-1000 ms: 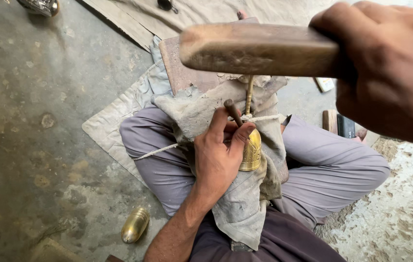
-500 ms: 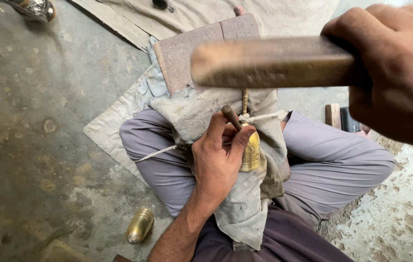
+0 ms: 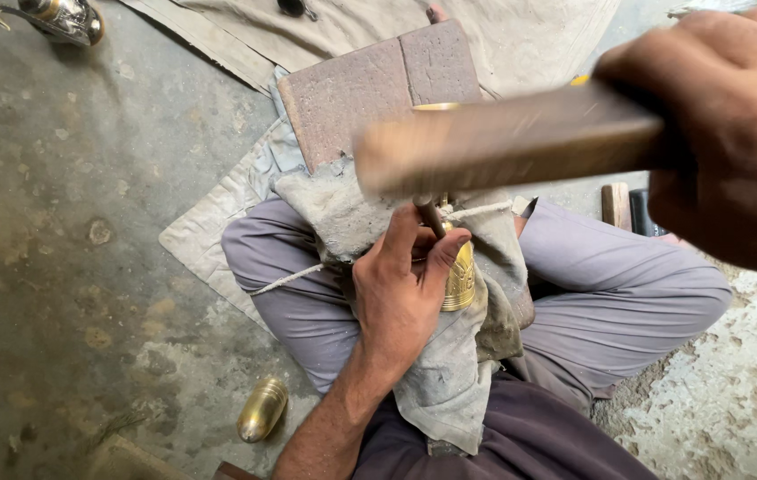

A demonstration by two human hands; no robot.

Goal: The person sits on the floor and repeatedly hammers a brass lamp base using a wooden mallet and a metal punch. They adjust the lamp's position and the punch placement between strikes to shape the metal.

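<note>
My left hand (image 3: 401, 289) grips a thin dark punch (image 3: 429, 215) and steadies a ribbed brass piece (image 3: 460, 277) on a grey cloth (image 3: 450, 382) across my crossed legs. My right hand (image 3: 725, 133) fills the upper right, closed on a wooden mallet (image 3: 503, 142), which is blurred and hangs just above the punch. A pale cord (image 3: 285, 281) runs across my left thigh to the cloth.
Two reddish flat bricks (image 3: 370, 89) lie on tan sacking (image 3: 521, 36) in front of my knees. A brass shell-shaped piece (image 3: 262, 410) lies on the concrete floor at lower left. A shiny metal vessel (image 3: 63, 18) sits at top left. Dark tools (image 3: 641, 212) lie by my right knee.
The mallet in my right hand has swung down and to the right toward the punch and is now motion-blurred. My left hand keeps its hold on the punch and brass piece.
</note>
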